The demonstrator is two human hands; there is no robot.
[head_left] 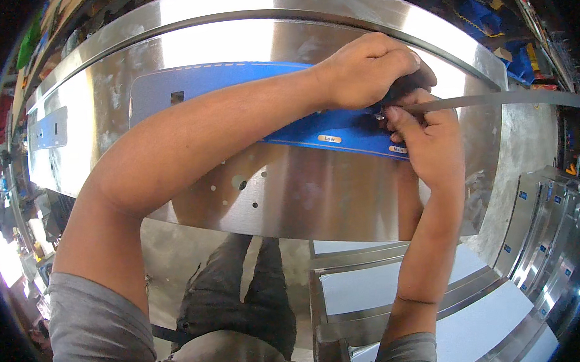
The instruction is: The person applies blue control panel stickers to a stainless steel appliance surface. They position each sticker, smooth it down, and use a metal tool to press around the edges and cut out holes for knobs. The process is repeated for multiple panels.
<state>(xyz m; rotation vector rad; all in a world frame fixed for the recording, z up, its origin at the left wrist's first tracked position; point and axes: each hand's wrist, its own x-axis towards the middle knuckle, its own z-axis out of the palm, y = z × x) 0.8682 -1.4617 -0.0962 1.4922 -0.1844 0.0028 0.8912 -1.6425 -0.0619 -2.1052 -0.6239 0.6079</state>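
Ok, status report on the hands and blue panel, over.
Left hand, right hand close together at blue panel's right end. Gray strip extends rightward from right hand. Left forearm crosses panel.

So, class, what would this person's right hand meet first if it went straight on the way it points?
Probably the bare left hand, curled just ahead of the right hand; whether they touch is unclear.

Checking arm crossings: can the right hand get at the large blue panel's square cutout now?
Likely not directly: the left forearm crosses the blue panel between the right hand and the square cutout. It would have to go around.
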